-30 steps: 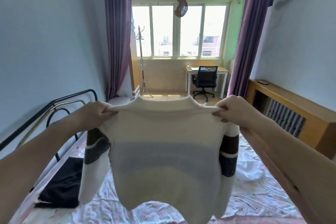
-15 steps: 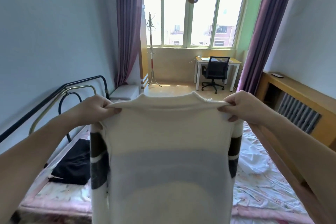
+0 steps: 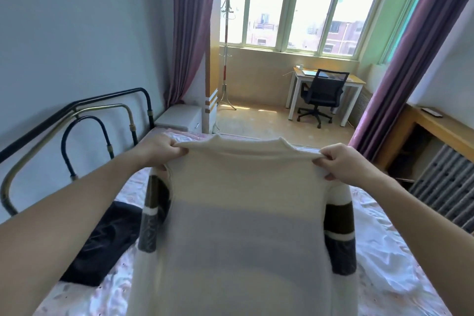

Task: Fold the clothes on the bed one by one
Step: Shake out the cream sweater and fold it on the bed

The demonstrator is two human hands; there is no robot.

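Now sweater point(image 3: 246, 226) hung lower than one second before: shoulder line had dropped from level of far room floor to far edge of bed point(image 3: 384, 251); body draped toward mattress, hem out of view. Left hand point(image 3: 160, 150) pinched left shoulder, right hand point(image 3: 342, 161) pinched right shoulder; hands stayed well apart, collar taut between. Sleeves hung at both sides. Dark garment point(image 3: 102, 238) lay near left edge of bed, untouched. Judgement: lay-down step under way; folding not yet begun.
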